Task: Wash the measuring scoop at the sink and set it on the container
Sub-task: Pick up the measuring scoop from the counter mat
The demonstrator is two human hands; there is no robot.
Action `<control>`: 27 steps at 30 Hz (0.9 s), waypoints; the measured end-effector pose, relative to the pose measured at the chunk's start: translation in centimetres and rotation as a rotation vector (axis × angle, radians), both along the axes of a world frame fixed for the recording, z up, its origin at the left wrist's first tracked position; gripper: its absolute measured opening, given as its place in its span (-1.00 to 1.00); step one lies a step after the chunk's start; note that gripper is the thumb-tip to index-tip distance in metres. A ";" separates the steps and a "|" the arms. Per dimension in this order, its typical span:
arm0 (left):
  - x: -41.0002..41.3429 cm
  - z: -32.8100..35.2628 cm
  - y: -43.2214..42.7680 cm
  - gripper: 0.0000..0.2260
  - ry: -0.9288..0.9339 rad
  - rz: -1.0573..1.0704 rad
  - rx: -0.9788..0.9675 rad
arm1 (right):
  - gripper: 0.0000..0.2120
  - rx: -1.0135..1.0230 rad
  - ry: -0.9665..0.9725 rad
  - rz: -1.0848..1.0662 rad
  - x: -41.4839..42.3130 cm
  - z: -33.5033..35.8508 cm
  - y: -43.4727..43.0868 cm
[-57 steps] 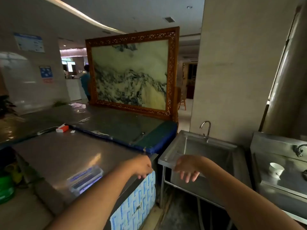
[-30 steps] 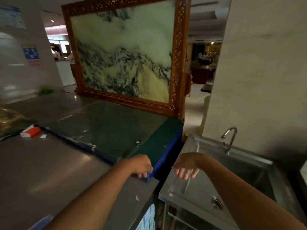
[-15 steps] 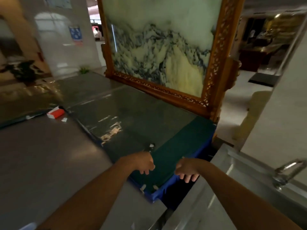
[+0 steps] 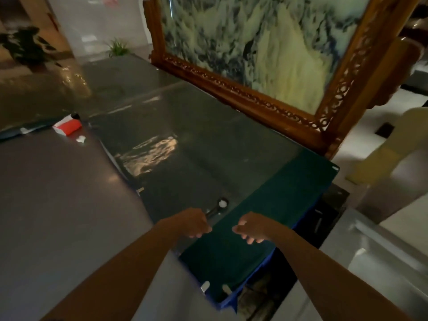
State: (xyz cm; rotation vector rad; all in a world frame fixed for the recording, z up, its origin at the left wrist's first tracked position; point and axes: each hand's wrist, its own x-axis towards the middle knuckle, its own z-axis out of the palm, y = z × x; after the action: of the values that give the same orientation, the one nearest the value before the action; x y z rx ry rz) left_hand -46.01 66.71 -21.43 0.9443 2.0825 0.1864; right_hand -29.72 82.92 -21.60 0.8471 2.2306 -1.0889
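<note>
A grey steel counter (image 4: 53, 205) fills the left of the view, and a red and white carton (image 4: 67, 126) is laid near its far edge, with a small white scrap (image 4: 80, 139) just beside it. Against the counter's right side a blue container (image 4: 266, 272) is set, covered by a glass lid (image 4: 196, 140) with a dark green panel (image 4: 261, 218) at its near end. The measuring scoop (image 4: 217, 207) is seen resting on the lid
</note>
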 end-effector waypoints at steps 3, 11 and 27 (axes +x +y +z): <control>-2.8 -2.1 1.8 -0.72 0.027 -0.020 -0.021 | -0.59 0.006 0.011 -0.024 -2.9 -2.4 1.6; -7.1 -7.9 3.2 -0.71 0.118 -0.060 0.037 | -0.62 0.128 0.237 -0.295 -7.5 -8.8 3.4; -6.7 -13.6 4.3 -0.85 0.033 0.326 0.367 | -0.27 0.173 0.394 -0.277 -10.4 -14.2 3.7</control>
State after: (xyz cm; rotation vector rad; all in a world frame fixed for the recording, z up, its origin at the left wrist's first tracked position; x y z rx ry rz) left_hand -52.68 71.02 -35.06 0.8108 2.2676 0.7483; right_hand -40.10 86.62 -35.81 1.1219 2.6188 -1.2953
